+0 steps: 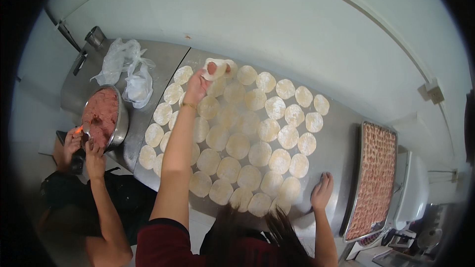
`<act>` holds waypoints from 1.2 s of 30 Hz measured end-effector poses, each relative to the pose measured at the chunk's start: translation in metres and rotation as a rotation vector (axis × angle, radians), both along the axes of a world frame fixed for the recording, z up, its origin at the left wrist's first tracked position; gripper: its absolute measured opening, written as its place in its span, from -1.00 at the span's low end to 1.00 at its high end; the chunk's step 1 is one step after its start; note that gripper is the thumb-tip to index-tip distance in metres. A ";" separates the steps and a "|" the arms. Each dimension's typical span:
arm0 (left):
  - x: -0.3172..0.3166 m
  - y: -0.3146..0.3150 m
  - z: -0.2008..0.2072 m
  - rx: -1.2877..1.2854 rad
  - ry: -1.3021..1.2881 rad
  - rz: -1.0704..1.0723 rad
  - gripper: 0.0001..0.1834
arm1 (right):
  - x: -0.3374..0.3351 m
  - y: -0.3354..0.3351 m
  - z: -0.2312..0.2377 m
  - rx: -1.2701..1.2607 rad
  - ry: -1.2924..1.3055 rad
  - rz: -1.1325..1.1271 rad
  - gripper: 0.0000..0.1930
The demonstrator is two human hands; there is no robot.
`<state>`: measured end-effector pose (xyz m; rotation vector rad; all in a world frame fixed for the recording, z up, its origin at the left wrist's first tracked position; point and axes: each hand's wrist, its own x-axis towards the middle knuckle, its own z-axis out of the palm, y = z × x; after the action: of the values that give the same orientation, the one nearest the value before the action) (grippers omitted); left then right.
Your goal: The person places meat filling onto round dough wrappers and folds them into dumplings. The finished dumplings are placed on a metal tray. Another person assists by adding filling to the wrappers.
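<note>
My left arm stretches to the far edge of the steel table. There my left hand (197, 88) is closed on a pale dough round (217, 64), which carries reddish spots of ground meat. Part of its grip is hidden by the dough. Below and to the right of it lie rows of floured dough rounds (255, 99), close together and some touching. My right hand (322, 192) rests on the tabletop right of the rows, fingers stretched out, holding nothing. Strands of hair cover part of the nearest row.
A large steel bowl of ground meat (101, 113) stands at the left, with a co-worker's hands (94, 153) at it; an orange-handled tool shows there. Plastic bags (129, 71) lie behind the bowl. On the right sits a metal tray (360, 188) packed with small meat-filled pieces.
</note>
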<state>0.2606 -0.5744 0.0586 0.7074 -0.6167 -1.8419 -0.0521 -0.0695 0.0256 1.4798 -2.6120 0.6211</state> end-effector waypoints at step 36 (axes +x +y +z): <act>-0.166 0.585 -0.028 -0.271 -0.952 -0.425 -0.67 | -0.015 0.147 -0.022 -0.125 -1.226 0.214 -0.69</act>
<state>0.0946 0.0108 0.0308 1.3419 -1.7007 -1.6561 -0.0669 0.0770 0.0039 1.6338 -2.9736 2.2563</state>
